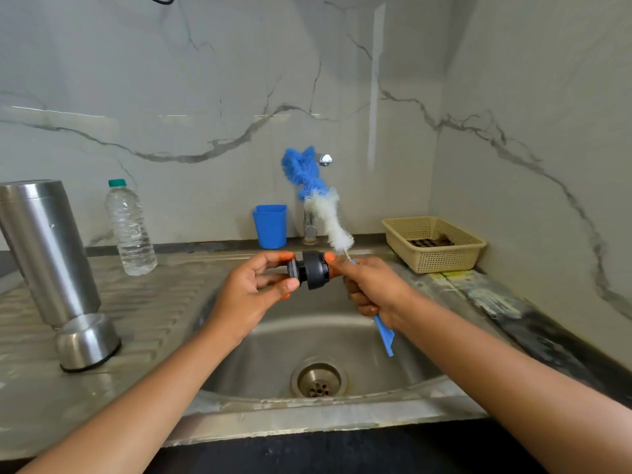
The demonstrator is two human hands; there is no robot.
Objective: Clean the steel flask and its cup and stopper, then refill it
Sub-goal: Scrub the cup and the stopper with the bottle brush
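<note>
Hovering over the sink (307, 323), the dark grey stopper (313, 270) lies sideways, its narrow end pinched by the left hand (254, 289), its wide cap touching the right thumb. Fingers of the right hand (372, 289) clamp the brush (328, 213), hiding mid-handle. At 9 o'clock the steel flask (44, 248) is cut off.

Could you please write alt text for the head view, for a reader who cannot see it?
The left hand and right hand hold a dark stopper over a sink; the right also grips a brush, bristles up. A steel flask, its cup and a bottle stand on the drainboard at left.
</note>
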